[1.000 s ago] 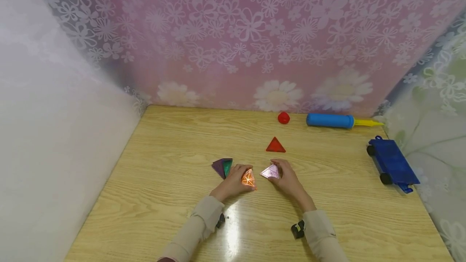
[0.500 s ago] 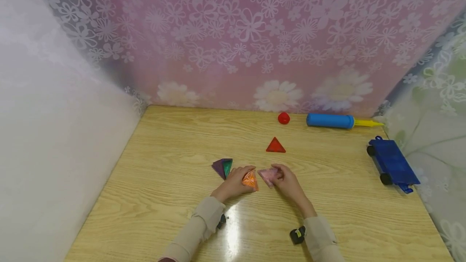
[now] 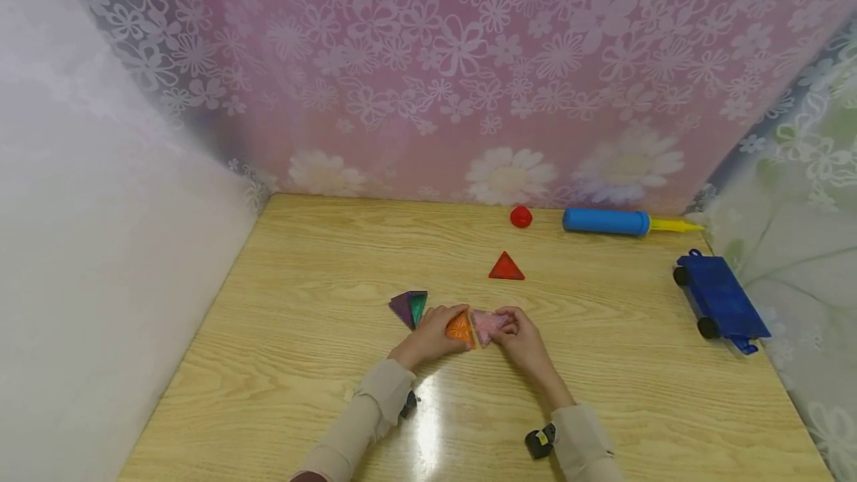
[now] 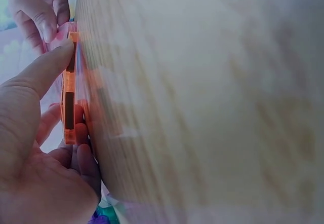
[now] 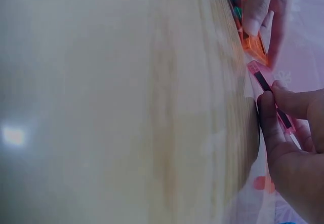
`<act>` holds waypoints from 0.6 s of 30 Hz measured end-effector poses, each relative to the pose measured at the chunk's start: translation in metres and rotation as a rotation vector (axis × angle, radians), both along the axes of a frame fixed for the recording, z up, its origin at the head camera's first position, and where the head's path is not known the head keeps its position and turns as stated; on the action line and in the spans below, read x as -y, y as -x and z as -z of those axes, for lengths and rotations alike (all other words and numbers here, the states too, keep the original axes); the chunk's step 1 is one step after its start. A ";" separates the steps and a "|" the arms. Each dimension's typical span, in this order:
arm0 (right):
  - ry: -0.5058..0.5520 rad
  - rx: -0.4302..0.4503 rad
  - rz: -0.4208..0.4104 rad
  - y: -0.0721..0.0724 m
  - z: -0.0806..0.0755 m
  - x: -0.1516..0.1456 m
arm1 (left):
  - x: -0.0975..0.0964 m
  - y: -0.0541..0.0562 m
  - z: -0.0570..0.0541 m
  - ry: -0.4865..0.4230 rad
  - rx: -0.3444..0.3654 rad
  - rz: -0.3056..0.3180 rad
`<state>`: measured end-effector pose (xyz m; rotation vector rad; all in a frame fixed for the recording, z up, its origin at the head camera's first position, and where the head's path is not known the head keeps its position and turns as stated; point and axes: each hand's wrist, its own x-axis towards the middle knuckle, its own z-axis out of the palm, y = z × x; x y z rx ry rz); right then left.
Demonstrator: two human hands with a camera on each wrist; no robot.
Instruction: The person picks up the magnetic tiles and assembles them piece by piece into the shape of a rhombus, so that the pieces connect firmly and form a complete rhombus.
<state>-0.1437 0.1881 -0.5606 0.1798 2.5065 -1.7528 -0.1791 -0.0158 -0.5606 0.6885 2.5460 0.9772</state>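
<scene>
My left hand [image 3: 430, 335] holds an orange triangular magnetic tile [image 3: 460, 328] between thumb and fingers, just over or on the table. In the left wrist view the edge of the orange tile [image 4: 69, 95] shows dark magnet strips. My right hand [image 3: 524, 337] pinches a pink triangular magnetic tile [image 3: 485, 326], slightly tilted, right beside the orange one. The right wrist view shows thumb and finger on the pink tile [image 5: 259, 77]. Whether the two tiles touch, I cannot tell. Purple tiles [image 3: 403, 309] and a green tile [image 3: 418, 306] lie left of my left hand.
A red triangular tile [image 3: 506, 267] lies beyond the hands on the wooden table [image 3: 321, 259]. Further back are a small red round piece [image 3: 521, 216] and a blue hand pump [image 3: 605, 222] with a yellow nozzle. A blue toy trailer [image 3: 721, 296] with black wheels stands at the right edge.
The right hand has turned the pink tile and brought it left, close against the orange tile. The left hand with the orange tile has hardly moved.
</scene>
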 end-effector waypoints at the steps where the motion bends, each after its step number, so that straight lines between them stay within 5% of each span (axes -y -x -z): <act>1: 0.005 -0.004 -0.002 0.000 0.000 0.001 | 0.000 0.000 0.000 0.007 -0.004 0.002; 18: -0.009 0.015 -0.008 -0.003 -0.001 0.005 | 0.003 -0.002 -0.006 -0.027 0.038 0.028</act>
